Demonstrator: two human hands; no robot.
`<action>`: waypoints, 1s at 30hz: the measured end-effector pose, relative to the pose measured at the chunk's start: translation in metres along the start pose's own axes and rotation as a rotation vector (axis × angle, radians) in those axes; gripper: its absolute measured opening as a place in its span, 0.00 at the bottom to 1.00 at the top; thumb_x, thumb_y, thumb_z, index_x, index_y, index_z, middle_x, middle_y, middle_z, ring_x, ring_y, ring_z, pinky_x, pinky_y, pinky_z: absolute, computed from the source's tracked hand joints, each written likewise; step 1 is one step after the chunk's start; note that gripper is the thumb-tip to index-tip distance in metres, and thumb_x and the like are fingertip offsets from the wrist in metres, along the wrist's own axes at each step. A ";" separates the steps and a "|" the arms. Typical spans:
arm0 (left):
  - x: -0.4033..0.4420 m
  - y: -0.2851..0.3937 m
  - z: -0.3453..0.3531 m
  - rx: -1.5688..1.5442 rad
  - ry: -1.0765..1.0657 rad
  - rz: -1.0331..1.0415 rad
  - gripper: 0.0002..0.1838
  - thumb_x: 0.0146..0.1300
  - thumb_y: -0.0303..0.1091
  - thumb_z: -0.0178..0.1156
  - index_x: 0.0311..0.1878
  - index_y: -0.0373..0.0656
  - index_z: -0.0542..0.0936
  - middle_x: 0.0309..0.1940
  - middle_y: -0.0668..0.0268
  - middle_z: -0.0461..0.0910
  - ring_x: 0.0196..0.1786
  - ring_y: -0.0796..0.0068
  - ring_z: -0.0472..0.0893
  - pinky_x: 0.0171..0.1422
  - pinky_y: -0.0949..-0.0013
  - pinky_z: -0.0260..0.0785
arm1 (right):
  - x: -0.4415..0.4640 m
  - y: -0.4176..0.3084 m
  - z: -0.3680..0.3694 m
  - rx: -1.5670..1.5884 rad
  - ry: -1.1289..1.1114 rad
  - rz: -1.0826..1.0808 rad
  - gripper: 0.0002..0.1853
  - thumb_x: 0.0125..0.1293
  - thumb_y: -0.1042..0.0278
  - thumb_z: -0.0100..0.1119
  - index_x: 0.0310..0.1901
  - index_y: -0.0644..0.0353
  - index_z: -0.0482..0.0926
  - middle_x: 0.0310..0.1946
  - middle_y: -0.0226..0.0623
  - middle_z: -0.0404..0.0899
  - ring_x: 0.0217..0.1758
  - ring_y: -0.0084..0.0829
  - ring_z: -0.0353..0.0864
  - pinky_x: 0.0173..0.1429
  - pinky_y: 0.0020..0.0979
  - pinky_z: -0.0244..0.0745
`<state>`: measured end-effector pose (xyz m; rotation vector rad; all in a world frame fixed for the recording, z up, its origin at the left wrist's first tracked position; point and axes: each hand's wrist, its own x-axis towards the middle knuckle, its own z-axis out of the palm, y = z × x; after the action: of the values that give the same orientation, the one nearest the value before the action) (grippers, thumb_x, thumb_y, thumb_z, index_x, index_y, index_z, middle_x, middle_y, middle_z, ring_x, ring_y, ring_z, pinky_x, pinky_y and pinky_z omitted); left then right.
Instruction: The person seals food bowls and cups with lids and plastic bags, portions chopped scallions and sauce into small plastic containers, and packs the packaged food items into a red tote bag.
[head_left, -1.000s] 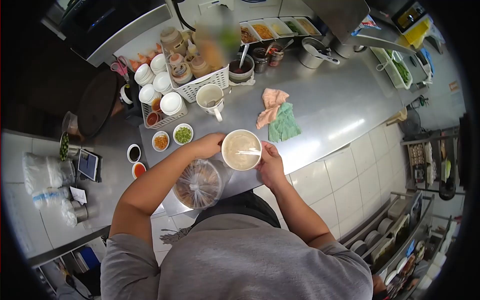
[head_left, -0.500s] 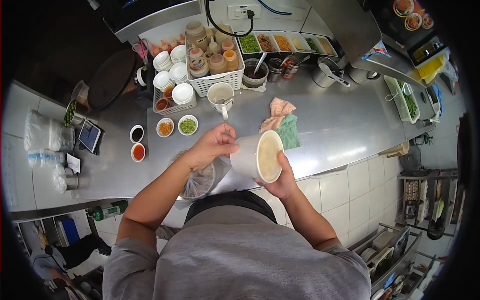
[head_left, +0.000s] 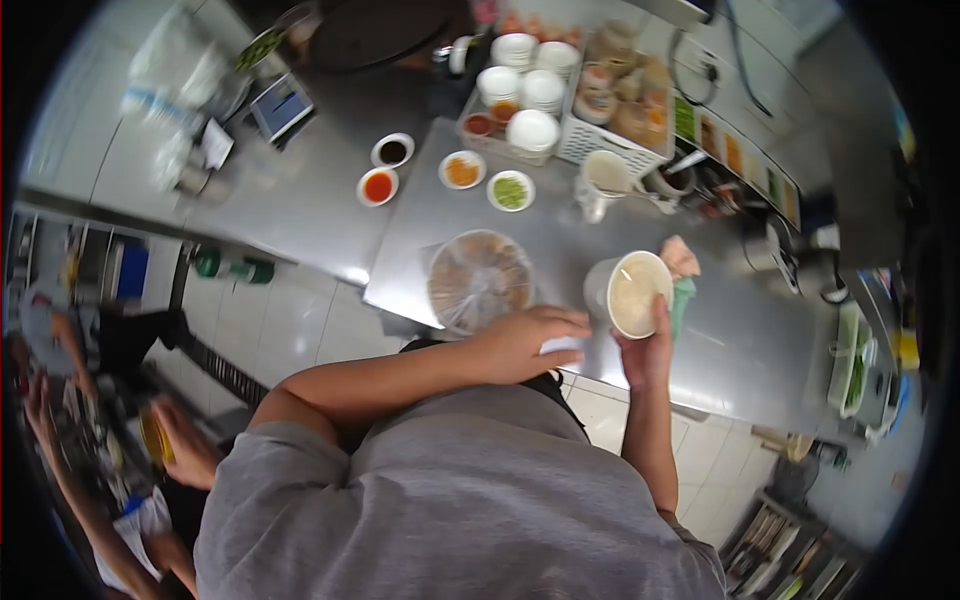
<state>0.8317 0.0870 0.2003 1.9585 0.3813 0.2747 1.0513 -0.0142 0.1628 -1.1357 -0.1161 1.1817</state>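
Note:
My right hand [head_left: 648,345] holds a white paper bowl [head_left: 598,290] by its side, thumb over the rim. The bowl is tilted toward me, and pale beige contents [head_left: 638,295] show inside. To its left, my left hand [head_left: 525,343] is partly closed, with a small white piece [head_left: 562,344] between fingers and thumb; its kind cannot be made out. Just beyond that hand, a round clear plastic-wrapped container [head_left: 480,282] with brownish food sits on the steel counter. Past the bowl lie a pink cloth [head_left: 680,257] and a green cloth [head_left: 682,305].
Small dishes of dark sauce [head_left: 393,151], red sauce [head_left: 378,186], orange bits [head_left: 462,170] and chopped greens [head_left: 511,191] stand behind. A white mug [head_left: 603,180], stacked white cups [head_left: 533,130] and a bottle basket [head_left: 610,145] are farther back. Another person's hand [head_left: 185,440] holds a yellow object at left.
The view has turned, shifting the counter in frame. My left hand has left the bowl and come down nearer my body. The bowl, still in my right hand, shows more of its inside.

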 end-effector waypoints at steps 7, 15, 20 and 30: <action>-0.070 -0.022 -0.045 0.050 -0.167 -0.491 0.18 0.67 0.46 0.58 0.44 0.39 0.82 0.39 0.59 0.85 0.41 0.69 0.84 0.47 0.71 0.75 | 0.047 0.022 -0.009 -0.405 0.158 -0.013 0.21 0.67 0.57 0.59 0.57 0.60 0.73 0.44 0.34 0.79 0.33 0.24 0.79 0.37 0.30 0.79; -0.203 -0.266 -0.093 0.388 -0.173 -1.306 0.16 0.62 0.40 0.54 0.42 0.37 0.83 0.38 0.50 0.84 0.41 0.54 0.85 0.46 0.58 0.78 | 0.053 0.032 -0.025 -1.297 0.483 -0.899 0.18 0.65 0.68 0.61 0.55 0.61 0.75 0.53 0.47 0.73 0.48 0.39 0.76 0.53 0.40 0.72; -0.221 -0.380 -0.094 0.841 0.449 -0.819 0.15 0.57 0.37 0.57 0.43 0.39 0.82 0.45 0.50 0.82 0.50 0.49 0.80 0.56 0.54 0.73 | 0.074 0.077 -0.057 -1.693 0.477 -0.910 0.23 0.61 0.70 0.57 0.60 0.61 0.71 0.62 0.55 0.67 0.67 0.55 0.62 0.69 0.51 0.56; -0.168 -0.432 -0.100 0.869 0.316 -0.988 0.15 0.58 0.37 0.57 0.44 0.39 0.81 0.47 0.50 0.82 0.51 0.49 0.80 0.56 0.54 0.73 | 0.075 0.078 -0.078 -1.821 0.452 -0.750 0.28 0.68 0.55 0.43 0.63 0.65 0.67 0.66 0.54 0.61 0.71 0.56 0.56 0.73 0.53 0.48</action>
<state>0.5803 0.2696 -0.1575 2.2433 1.8314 -0.2883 1.0792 -0.0111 0.0327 -2.5052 -1.3193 -0.1997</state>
